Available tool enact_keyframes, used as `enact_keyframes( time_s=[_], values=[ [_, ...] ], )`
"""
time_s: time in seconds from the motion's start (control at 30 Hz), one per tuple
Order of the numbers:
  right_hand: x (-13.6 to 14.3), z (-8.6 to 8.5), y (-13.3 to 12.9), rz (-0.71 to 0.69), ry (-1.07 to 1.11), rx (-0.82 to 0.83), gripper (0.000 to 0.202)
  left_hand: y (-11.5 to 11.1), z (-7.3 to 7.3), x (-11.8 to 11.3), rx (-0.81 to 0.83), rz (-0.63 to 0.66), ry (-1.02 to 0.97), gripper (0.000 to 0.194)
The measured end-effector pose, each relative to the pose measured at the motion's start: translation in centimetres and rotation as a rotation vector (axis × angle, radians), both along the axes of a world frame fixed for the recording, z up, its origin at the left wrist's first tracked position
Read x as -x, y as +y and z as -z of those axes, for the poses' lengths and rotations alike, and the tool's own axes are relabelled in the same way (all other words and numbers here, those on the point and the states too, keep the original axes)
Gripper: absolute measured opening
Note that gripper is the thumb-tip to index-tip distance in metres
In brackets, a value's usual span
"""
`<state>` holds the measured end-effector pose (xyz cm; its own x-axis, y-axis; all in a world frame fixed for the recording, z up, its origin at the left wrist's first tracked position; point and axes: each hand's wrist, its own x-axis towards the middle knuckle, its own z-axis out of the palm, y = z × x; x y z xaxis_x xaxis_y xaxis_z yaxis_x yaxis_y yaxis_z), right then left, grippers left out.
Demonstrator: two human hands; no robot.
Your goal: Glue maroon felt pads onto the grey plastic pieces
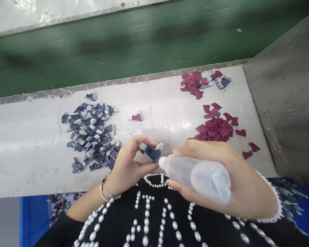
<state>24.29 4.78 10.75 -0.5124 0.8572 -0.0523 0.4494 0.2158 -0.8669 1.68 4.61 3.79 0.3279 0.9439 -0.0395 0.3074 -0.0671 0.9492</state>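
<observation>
Between the thumb and fingers of my left hand (130, 163) is a small grey and navy plastic part (153, 153), its navy recessed face turned up. My right hand (221, 164) is wrapped round a translucent squeeze bottle (195, 175). The bottle lies tilted, its white nozzle (162, 162) at the lower edge of the part; I cannot tell whether they touch. Left of my left hand is a heap of similar grey and navy parts (91, 130). Beyond my hands lies one part with a maroon inlay (136, 116). Near my right hand is a pile of maroon pieces (216, 128).
A second maroon pile (192, 84) and a few parts (223, 82) lie at the back right of the white worktop (159, 103). Behind it runs a green belt (118, 51). A metal panel (288, 99) rises at right. Below stand blue bins (32, 219) holding parts.
</observation>
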Motion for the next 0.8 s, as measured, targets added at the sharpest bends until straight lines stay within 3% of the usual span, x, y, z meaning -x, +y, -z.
enact_keyframes(
  time_s=[0.2, 0.43, 0.63, 0.8],
  values=[
    [-0.14, -0.15, 0.39, -0.017, 0.015, -0.008, 0.019, 0.1, -0.14, -0.08, -0.016, -0.036, 0.024, 0.044],
    [-0.33, -0.4, 0.52, 0.079, -0.015, -0.005, 0.022, 0.1, -0.01, -0.06, -0.044, -0.033, 0.04, 0.046],
    [0.07, -0.48, 0.58, -0.036, -0.017, -0.015, 0.017, 0.08, 0.05, -0.06, -0.043, -0.041, 0.036, 0.045],
    [-0.33, -0.69, 0.6, 0.032, -0.019, -0.013, 0.021, 0.05, 0.01, -0.02, -0.034, -0.019, 0.03, 0.047]
  ],
)
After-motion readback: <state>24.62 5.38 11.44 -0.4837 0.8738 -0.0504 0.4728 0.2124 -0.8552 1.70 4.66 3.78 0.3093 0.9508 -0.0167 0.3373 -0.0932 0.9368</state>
